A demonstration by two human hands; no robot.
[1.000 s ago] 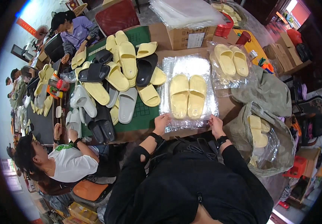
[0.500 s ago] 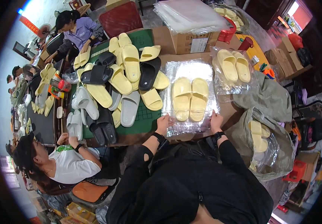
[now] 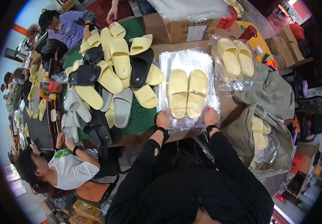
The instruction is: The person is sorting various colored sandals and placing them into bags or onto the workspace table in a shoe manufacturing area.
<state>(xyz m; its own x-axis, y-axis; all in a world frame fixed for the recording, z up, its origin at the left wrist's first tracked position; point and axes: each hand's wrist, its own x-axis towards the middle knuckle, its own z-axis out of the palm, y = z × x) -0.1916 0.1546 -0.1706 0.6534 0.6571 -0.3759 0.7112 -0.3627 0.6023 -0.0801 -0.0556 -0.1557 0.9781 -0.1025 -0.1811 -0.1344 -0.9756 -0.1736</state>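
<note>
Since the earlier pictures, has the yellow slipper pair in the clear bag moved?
No. The slipper pair lies beside the slipper pile, below the cardboard box, as before.

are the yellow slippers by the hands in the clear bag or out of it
In. The slippers lie side by side under the glossy bag, while both hands press its near edge.
</note>
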